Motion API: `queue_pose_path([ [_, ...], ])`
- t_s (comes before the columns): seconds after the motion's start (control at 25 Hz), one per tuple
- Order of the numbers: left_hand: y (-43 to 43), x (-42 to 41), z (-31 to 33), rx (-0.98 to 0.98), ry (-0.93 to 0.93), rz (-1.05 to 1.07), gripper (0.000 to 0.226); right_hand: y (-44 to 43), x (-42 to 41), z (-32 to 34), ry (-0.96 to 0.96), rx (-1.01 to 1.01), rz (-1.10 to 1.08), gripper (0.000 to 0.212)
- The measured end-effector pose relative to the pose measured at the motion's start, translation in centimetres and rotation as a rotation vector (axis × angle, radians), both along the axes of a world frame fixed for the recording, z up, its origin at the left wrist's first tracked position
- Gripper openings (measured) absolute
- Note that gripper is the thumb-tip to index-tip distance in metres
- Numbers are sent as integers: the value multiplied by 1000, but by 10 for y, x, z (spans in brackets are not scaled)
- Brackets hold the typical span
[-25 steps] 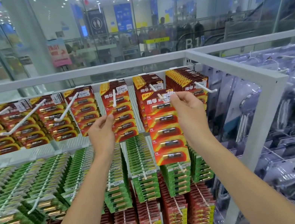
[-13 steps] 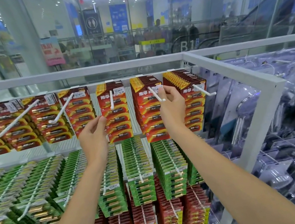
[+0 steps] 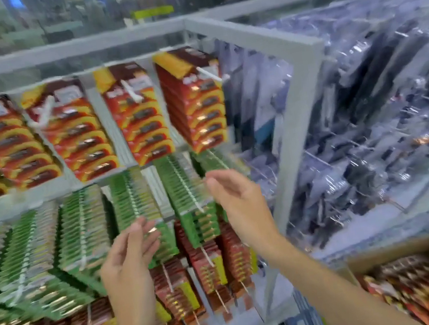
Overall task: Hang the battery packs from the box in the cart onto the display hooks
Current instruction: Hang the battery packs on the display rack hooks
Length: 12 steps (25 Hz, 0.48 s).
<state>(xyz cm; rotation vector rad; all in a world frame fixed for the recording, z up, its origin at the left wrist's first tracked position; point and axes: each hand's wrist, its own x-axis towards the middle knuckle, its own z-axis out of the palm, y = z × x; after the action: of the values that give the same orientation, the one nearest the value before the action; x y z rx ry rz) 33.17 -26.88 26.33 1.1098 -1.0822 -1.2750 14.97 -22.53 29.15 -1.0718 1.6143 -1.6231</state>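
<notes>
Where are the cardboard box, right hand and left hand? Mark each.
cardboard box (image 3: 412, 249), head view, on its far wall.
right hand (image 3: 239, 203), head view, middle of the hand.
left hand (image 3: 128, 266), head view, middle of the hand.

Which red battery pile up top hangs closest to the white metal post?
The rightmost pile of red and yellow battery packs on the top row. The other red piles hang further left of the white metal post.
</notes>
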Motion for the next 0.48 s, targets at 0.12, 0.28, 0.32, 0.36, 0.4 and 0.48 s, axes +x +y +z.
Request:
queue_pose_path([
  [0.12, 38, -38, -30, 60, -30, -120, 22, 71, -32, -56, -94, 107, -123, 17],
  [0.28, 88, -100, -81, 178, -85, -308, 18, 167, -84, -128, -182, 256, -376, 14],
  [0.32, 103, -120, -94, 207, -108, -361, 18, 193, -97, -145, -201, 304, -437, 15],
  [0.36, 120, -137, -105, 232, -134, -412, 18, 218, -109, -159, -213, 353, -492, 16],
  [0.4, 135, -155, -115, 256, -158, -458, 19, 241, -119, -171, -227, 403, -540, 16],
  [0.48, 165, -190, -130, 295, -195, -561, 20, 284, -139, -188, -267, 494, -609, 16],
])
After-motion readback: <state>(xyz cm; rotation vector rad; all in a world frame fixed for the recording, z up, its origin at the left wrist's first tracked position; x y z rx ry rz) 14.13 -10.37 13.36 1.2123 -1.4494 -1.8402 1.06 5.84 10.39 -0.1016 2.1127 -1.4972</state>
